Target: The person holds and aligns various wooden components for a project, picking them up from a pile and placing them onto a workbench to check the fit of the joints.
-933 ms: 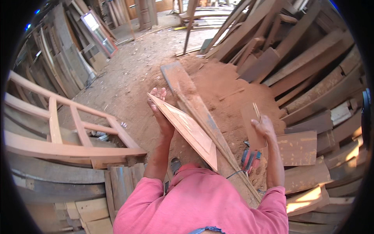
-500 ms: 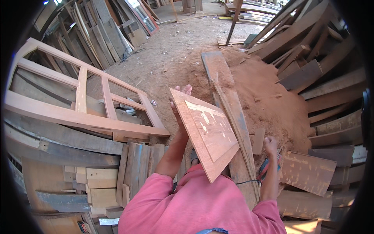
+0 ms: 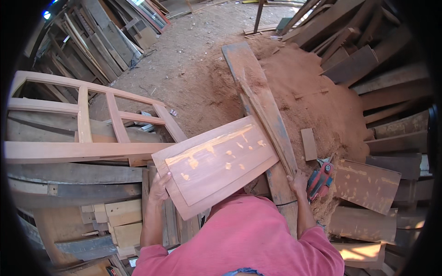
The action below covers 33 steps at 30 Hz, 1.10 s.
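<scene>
A reddish-brown raised door panel (image 3: 216, 168) with pale filler patches on its face is tilted in front of me. My left hand (image 3: 159, 186) is closed on its left edge, thumb on the face. The panel's right end meets a long narrow wooden strip (image 3: 263, 117), which lies along a dusty plank (image 3: 248, 57). My right hand (image 3: 298, 181) is curled round the strip near the panel's right corner. Just right of that hand, a red and dark power tool (image 3: 321, 179) rests in the sawdust, and a small flat wood block (image 3: 309, 144) lies beyond it.
A pale wooden frame (image 3: 87, 149) with crossbars lies at left on stacked boards. More filler-patched panels (image 3: 368, 186) lie at right. Reddish sawdust (image 3: 322, 112) is heaped beyond the plank. Timber (image 3: 354, 60) leans at the far right, and boards (image 3: 92, 37) stand at the far left.
The panel has turned and lowered to lie flatter. My left hand has gone from its far edge to its left edge. My right hand has moved left from beside the power tool to the strip.
</scene>
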Each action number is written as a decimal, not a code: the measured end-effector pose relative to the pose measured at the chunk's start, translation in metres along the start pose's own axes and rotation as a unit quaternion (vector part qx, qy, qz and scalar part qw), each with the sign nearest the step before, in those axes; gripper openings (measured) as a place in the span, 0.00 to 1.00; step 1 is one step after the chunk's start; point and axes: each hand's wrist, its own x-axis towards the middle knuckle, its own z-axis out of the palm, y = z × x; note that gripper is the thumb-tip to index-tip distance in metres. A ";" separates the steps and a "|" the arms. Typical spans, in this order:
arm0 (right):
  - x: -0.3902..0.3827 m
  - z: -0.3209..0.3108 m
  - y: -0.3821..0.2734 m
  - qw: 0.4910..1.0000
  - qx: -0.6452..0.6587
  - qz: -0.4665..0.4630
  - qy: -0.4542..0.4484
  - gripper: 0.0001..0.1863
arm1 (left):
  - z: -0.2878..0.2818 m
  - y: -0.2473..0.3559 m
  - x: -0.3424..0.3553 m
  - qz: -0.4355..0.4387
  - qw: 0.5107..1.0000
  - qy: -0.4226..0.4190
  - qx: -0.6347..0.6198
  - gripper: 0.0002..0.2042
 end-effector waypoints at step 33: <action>-0.054 0.026 -0.033 0.997 0.040 0.061 -0.026 0.30 | 0.180 -0.200 0.417 -0.036 0.984 0.132 -0.110 0.20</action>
